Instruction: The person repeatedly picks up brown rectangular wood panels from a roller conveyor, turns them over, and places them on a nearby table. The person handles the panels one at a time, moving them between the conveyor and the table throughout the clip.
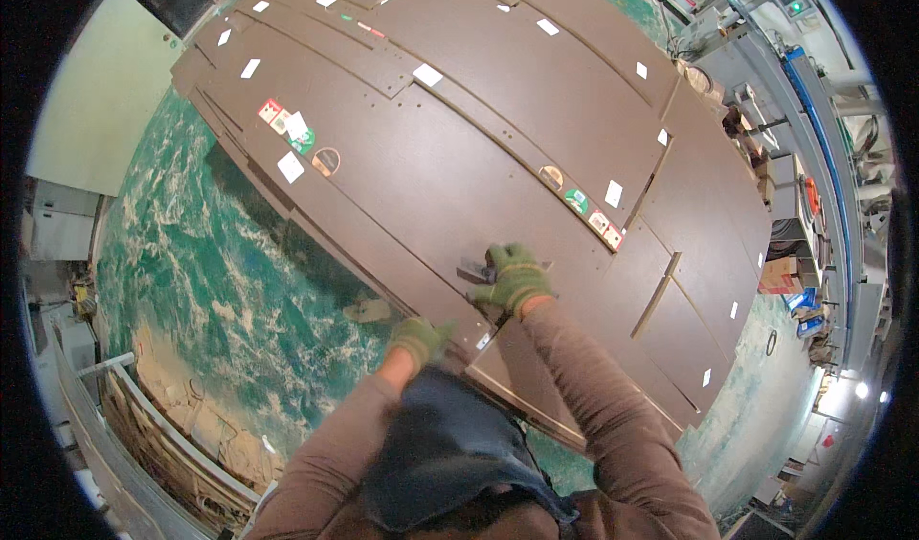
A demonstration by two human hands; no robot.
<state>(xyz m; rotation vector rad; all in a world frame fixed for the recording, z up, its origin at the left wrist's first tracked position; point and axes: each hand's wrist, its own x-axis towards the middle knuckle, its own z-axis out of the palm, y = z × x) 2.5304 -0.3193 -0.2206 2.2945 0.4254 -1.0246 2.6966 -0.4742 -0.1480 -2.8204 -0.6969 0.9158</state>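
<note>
Brown flat panels point(431, 174) of several sizes lie spread before me, many with small white labels. My right hand point(517, 278), in a green knit glove, is closed over a dark hand tool point(475, 271) on a panel's surface. Most of this tool is hidden under the glove, so its exact kind is unclear. My left hand point(418, 340), gloved likewise, is at the near edge of the panels, beside a corner with a small white label point(483, 340). Its fingers are blurred, and I cannot tell whether they grip the edge.
Round and square stickers point(574, 199) sit on some panels. Narrow gaps and raised edges run between the boards. Green, dusty floor point(237, 267) lies to the left. A metal-framed rack point(187, 432) stands at lower left. Machinery with a blue rail point(815, 109) and a cardboard box point(781, 276) are at right.
</note>
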